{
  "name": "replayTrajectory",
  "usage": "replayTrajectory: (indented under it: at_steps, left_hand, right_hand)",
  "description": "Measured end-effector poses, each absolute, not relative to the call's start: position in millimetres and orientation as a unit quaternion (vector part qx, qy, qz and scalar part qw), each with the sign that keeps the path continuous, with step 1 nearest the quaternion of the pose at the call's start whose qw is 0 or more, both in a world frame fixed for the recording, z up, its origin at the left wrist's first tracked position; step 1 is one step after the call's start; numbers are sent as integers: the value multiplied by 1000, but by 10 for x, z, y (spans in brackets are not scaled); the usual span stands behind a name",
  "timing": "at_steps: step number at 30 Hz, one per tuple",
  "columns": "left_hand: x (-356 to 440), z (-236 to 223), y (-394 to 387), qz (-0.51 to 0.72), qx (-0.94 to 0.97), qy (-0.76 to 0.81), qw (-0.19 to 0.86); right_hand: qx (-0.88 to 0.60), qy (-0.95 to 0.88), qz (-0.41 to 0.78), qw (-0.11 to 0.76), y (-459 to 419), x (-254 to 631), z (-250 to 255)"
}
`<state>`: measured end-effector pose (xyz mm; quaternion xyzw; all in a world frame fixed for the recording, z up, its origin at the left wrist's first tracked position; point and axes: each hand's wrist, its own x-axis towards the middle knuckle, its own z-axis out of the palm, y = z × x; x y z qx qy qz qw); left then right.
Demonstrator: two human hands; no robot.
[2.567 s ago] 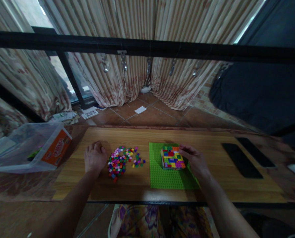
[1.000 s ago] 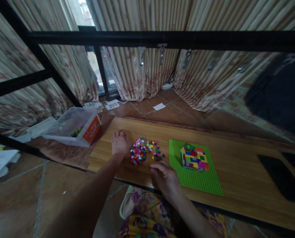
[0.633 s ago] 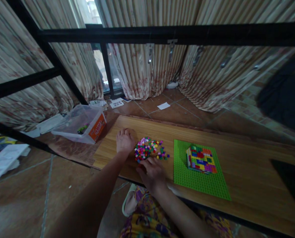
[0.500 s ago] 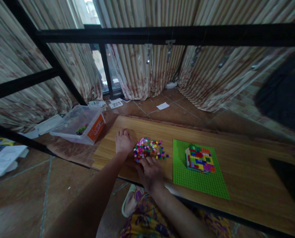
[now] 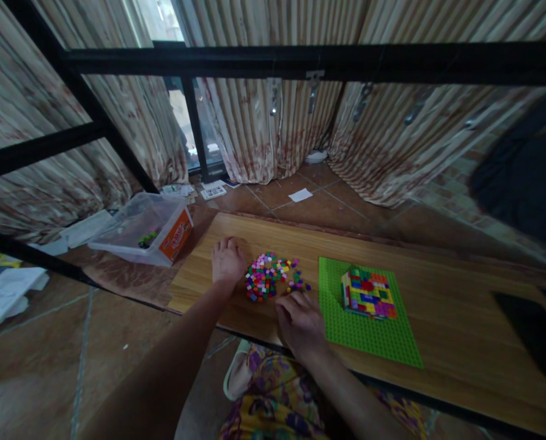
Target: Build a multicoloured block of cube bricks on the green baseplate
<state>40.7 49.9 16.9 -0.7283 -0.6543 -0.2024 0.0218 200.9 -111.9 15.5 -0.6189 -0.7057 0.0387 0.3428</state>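
A pile of small coloured toy bricks (image 5: 260, 281) lies loose on the wooden table (image 5: 456, 305). Just left of it, my left hand (image 5: 228, 261) rests on the tabletop with its fingers curled under; what is inside them, if anything, is hidden. My right hand (image 5: 301, 322) is between the pile and the green baseplate (image 5: 368, 339), fingers bent together and tips near the table. Any brick in its grasp is too small or hidden to make out. On the baseplate stands a block built of multicoloured bricks (image 5: 368, 293), touched by neither hand.
A clear plastic bin (image 5: 135, 235) with an orange label stands left of the table, a few green pieces inside. A dark flat object (image 5: 529, 330) lies at the table's right. Black metal bars (image 5: 273, 61) and curtains (image 5: 245, 134) are beyond.
My right hand has moved right, away from the front edge of the brick pile towards the baseplate. My left hand stays in place beside the pile.
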Motion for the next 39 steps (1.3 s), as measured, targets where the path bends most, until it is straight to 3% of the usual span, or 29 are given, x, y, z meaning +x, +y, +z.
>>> replayTrajectory:
  at_steps: [9,19,25,39]
  left_hand:
    - [407,158,506,-207,-726,-656,19]
    - [412,159,509,-209,-723,-658,22]
    - [419,170,503,-207,-719,-663,11]
    - [413,140,503,-216,-718,-661,14]
  right_hand:
    - [-610,-730,31,307,-982,1727,146]
    - [-595,-736,67,317,-1238,2345,188]
    - [-625,-706,70,326,-964,2325,408]
    - [-661,-725,15,194,-425,2072,393]
